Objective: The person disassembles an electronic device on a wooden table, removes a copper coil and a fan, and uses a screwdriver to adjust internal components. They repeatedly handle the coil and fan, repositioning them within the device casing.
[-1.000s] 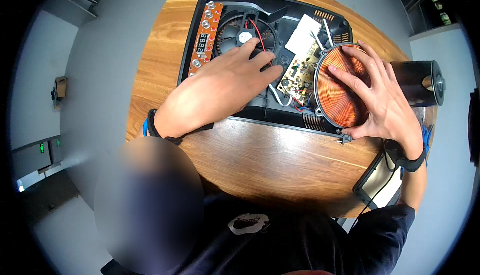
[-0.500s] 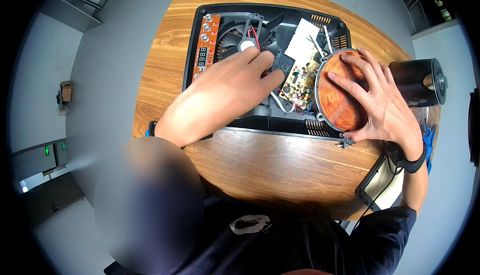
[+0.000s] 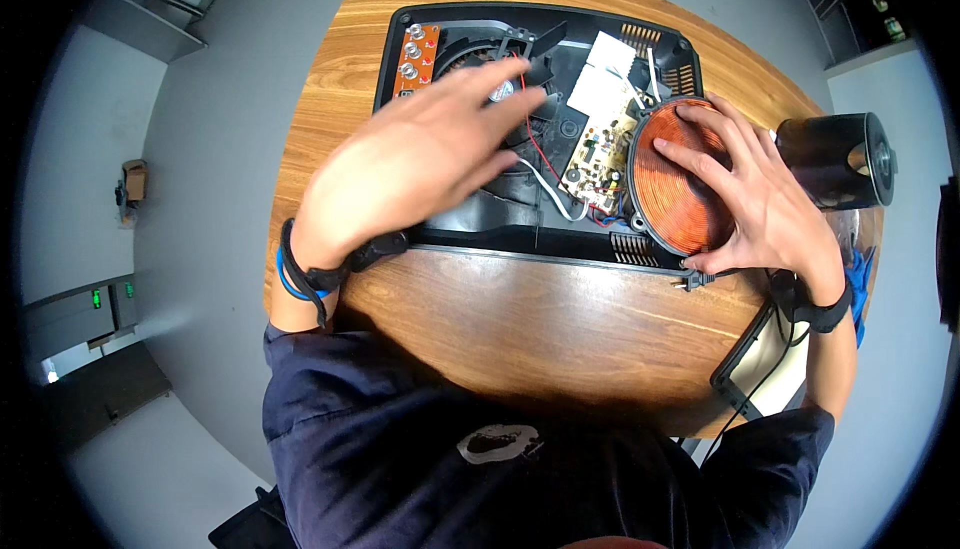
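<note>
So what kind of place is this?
Maybe some kind of workroom: a wooden table holds an open black case, with a circuit board and a copper coil showing.

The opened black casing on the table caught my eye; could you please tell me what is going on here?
A person is handling its parts bare-handed. The right hand grasps the round copper coil at the right end of the black casing, fingers spread across its face. The left hand, blurred, is over the fan; whether it touches it is unclear. The populated circuit board lies exposed between fan and coil, and the casing sits on the wooden table.
</note>
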The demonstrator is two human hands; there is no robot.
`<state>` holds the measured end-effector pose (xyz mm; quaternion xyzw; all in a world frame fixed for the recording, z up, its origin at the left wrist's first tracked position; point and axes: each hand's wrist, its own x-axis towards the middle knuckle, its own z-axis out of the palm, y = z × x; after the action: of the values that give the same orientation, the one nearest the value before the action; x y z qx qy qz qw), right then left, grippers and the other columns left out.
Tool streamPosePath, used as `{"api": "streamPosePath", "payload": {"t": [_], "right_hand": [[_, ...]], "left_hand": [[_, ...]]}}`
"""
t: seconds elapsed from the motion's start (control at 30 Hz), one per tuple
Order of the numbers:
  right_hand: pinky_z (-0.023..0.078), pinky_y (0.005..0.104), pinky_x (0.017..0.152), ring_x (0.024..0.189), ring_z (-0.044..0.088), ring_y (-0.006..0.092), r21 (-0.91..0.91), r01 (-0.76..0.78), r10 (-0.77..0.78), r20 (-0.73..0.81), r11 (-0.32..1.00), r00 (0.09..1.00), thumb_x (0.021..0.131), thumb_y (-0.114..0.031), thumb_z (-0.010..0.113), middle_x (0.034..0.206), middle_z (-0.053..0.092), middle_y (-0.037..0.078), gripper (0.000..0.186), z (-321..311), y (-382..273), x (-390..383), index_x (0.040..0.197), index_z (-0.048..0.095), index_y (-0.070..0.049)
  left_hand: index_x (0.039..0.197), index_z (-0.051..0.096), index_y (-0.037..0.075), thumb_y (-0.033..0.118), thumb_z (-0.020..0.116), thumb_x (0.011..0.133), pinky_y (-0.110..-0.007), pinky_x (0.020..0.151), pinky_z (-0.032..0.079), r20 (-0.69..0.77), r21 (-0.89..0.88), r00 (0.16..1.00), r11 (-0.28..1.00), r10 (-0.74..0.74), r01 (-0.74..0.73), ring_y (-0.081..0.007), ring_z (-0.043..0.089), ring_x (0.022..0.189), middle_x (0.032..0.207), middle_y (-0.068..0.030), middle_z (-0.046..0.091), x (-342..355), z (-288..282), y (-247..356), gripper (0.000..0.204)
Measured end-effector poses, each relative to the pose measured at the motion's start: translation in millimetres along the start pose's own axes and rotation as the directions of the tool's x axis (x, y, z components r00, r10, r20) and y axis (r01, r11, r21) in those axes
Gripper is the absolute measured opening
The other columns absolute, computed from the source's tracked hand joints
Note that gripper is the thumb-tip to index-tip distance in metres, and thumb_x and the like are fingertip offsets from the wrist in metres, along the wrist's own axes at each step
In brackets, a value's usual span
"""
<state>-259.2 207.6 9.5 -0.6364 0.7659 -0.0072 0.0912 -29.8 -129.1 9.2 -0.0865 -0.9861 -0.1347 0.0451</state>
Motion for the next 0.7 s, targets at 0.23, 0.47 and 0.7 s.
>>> {"api": "streamPosePath", "payload": {"t": [0.23,0.47,0.7], "right_hand": [[0.037,0.0734,0.141,0.175,0.034,0.0523,0.052,0.042,-0.041,-0.02,0.998,0.999,0.056,-0.05,0.108,0.188,0.04,0.015,0.13,2,5,-2,0.175,0.059,-0.031],[0.033,0.0743,0.142,0.178,0.023,0.0565,0.093,0.009,-0.013,0.044,0.996,0.999,0.064,-0.047,0.107,0.193,0.032,0.014,0.124,-5,-3,-1,0.176,0.057,-0.029],[0.03,0.0744,0.143,0.18,0.018,0.0576,0.076,0.021,-0.022,0.014,0.997,1.0,0.072,-0.051,0.105,0.193,0.031,0.017,0.12,3,-4,-6,0.178,0.055,-0.025]], "left_hand": [[0.178,0.05,0.005,0.032,0.08,0.114,-0.049,0.128,0.054,0.014,0.055,0.989,0.988,-0.147,0.146,-0.0435,0.065,0.155,0.172,-0.0287,0.062,8,-14,-43,0.076],[0.175,0.055,0.004,0.048,0.079,0.113,-0.046,0.104,0.065,0.104,-0.003,0.974,0.979,-0.203,0.205,-0.0374,0.082,0.117,0.153,-0.0263,0.076,64,4,-76,0.079],[0.162,0.069,0.004,0.015,0.092,0.103,-0.034,0.09,0.064,0.146,-0.185,0.949,0.935,-0.279,0.303,-0.017,0.078,0.098,0.121,-0.0045,0.07,87,1,-80,0.064]]}}
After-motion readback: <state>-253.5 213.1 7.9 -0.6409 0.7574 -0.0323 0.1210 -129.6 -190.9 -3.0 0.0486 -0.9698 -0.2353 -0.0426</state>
